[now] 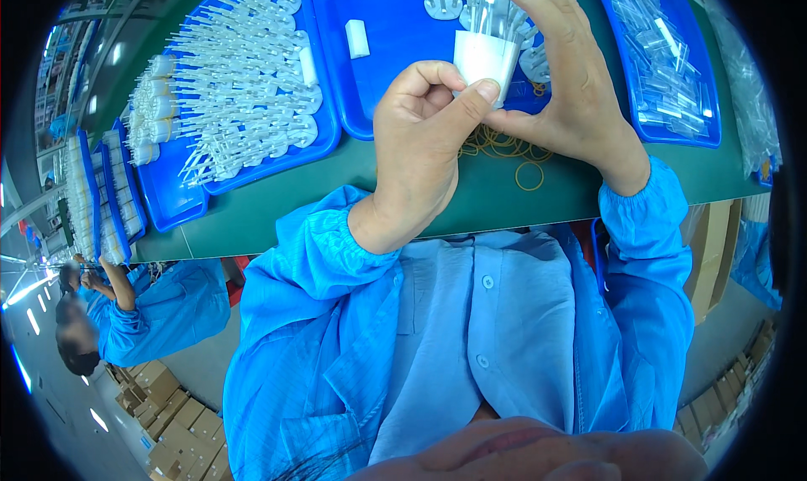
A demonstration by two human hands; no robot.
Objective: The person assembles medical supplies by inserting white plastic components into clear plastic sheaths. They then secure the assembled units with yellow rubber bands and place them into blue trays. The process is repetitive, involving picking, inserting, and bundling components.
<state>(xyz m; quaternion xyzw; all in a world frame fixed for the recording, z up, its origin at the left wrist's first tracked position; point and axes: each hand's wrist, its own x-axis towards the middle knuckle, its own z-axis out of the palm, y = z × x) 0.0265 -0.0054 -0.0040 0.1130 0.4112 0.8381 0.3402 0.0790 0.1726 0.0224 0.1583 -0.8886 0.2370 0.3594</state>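
In front of me is a bundle of thin clear plastic pieces (498, 15) with a smooth white wrap (483, 57) at its lower end. My left hand (424, 136) is closed, pinching the edge of the wrap between thumb and curled fingers. My right hand (580, 82) curves around the bundle's right side in a wide C. Its thumb lies by the lower edge of the wrap, and its fingertips reach the clear upper part. Yellow rubber bands (504, 145) lie on the green table below the hands.
At left, a blue tray (324, 115) holds rows of white thin-stemmed pieces (252, 69). The middle blue tray (361, 120) has a white block (357, 38). Clear plastic pieces (668, 69) fill the right tray. A co-worker in blue (168, 313) sits at left, near cardboard boxes (181, 418).
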